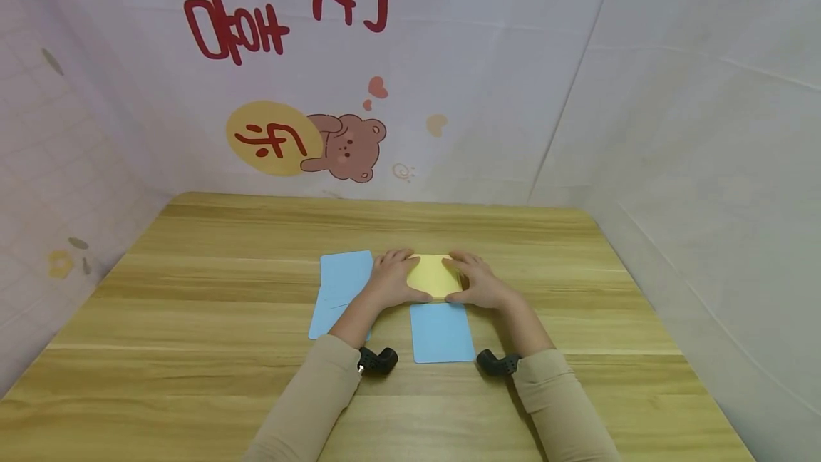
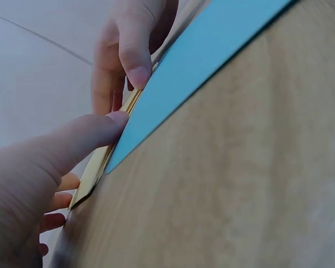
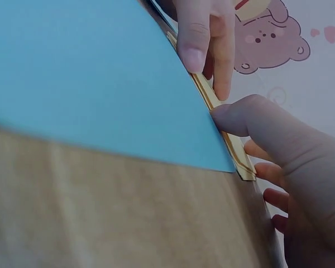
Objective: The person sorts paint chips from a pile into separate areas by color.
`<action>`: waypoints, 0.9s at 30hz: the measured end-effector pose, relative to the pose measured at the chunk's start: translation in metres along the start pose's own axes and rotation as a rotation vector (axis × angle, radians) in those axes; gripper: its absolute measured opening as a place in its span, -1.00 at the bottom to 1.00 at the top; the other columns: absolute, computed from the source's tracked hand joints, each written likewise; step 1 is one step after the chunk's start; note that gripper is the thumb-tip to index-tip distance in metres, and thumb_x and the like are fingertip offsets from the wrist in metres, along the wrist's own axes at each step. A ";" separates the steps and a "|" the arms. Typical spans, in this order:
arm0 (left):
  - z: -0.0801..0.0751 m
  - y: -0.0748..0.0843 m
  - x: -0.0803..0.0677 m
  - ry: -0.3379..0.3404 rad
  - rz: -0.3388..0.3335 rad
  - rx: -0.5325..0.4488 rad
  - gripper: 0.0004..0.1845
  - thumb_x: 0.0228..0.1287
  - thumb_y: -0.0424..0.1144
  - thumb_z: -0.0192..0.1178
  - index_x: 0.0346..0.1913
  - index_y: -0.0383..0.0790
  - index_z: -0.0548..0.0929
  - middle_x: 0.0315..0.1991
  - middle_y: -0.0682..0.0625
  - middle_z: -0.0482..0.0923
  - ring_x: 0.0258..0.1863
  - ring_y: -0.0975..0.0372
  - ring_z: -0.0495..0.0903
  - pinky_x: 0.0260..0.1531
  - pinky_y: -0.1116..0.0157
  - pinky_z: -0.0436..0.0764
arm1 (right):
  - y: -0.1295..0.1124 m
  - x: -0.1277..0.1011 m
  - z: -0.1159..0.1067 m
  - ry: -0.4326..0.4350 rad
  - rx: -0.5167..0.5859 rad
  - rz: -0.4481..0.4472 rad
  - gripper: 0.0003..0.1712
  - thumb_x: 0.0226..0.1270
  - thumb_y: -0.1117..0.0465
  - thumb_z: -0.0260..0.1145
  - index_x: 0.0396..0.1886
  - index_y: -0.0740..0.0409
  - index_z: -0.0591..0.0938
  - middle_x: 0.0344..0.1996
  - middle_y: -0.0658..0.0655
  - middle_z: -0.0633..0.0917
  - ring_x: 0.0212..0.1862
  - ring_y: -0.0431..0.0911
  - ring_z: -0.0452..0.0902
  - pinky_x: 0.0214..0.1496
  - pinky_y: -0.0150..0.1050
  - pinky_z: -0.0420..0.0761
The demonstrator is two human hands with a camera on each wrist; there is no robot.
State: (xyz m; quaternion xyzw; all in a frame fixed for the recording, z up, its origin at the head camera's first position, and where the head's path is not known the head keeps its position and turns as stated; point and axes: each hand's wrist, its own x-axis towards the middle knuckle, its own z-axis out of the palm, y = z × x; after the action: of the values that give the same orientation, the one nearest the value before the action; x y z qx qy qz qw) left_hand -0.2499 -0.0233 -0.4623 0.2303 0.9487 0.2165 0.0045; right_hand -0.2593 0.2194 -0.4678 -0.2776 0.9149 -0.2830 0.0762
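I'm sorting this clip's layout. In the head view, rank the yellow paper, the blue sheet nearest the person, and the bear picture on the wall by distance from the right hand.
From the right hand:
1. Yellow paper, touched, just to its left.
2. Blue sheet, just below the paper, toward the person.
3. Bear picture, far back on the wall.

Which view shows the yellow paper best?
The head view: the yellow paper lies face-up between the left hand and right hand, above a blue sheet. Both wrist views catch only its thin folded edge under the thumbs.
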 end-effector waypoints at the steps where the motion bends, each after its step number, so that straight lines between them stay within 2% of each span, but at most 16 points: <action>1: 0.000 0.000 0.000 -0.003 -0.001 0.000 -0.05 -0.04 0.32 0.34 0.35 -0.19 0.41 0.38 -0.11 0.23 0.34 -0.01 0.15 0.20 -0.08 0.13 | 0.000 0.000 0.000 -0.002 -0.004 -0.002 -0.06 0.13 -0.08 0.44 0.44 0.14 0.29 0.44 0.25 0.12 0.43 0.25 -0.12 0.26 0.37 0.01; 10: -0.002 -0.002 -0.003 0.000 0.011 -0.034 -0.08 0.04 0.32 0.27 0.36 -0.20 0.40 0.40 -0.14 0.19 0.36 -0.06 0.13 0.23 -0.10 0.09 | -0.004 -0.002 0.000 -0.004 -0.006 -0.006 -0.06 0.14 -0.11 0.41 0.45 0.14 0.27 0.44 0.26 0.12 0.43 0.25 -0.10 0.26 0.36 0.04; 15: -0.009 -0.002 -0.007 0.042 0.007 -0.092 -0.17 0.13 0.26 0.24 0.34 -0.23 0.42 0.41 -0.15 0.18 0.37 -0.11 0.09 0.24 -0.16 0.04 | -0.003 -0.001 0.001 0.041 0.025 -0.001 -0.03 0.13 -0.15 0.40 0.46 0.13 0.26 0.46 0.19 0.10 0.45 0.21 -0.14 0.26 0.38 0.00; 19: -0.016 -0.004 -0.011 0.054 -0.014 -0.104 -0.18 0.15 0.25 0.23 0.36 -0.19 0.40 0.42 -0.09 0.17 0.39 -0.05 0.08 0.26 -0.16 -0.01 | -0.007 -0.001 0.001 0.085 0.046 -0.006 -0.04 0.12 -0.16 0.40 0.45 0.09 0.27 0.46 0.16 0.11 0.45 0.21 -0.16 0.25 0.40 -0.04; 27: -0.027 -0.014 -0.023 0.082 -0.001 -0.150 -0.18 0.13 0.20 0.27 0.36 -0.21 0.39 0.40 -0.10 0.21 0.39 -0.04 0.09 0.25 -0.17 -0.04 | -0.022 0.000 0.004 0.107 0.052 -0.020 -0.01 0.08 -0.20 0.42 0.45 0.06 0.28 0.45 0.11 0.16 0.44 0.17 -0.11 0.26 0.37 0.00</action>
State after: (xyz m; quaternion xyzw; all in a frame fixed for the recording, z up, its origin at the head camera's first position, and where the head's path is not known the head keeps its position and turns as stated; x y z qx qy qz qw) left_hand -0.2381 -0.0557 -0.4456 0.2196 0.9294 0.2962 -0.0169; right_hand -0.2485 0.2024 -0.4588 -0.2690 0.9072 -0.3219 0.0316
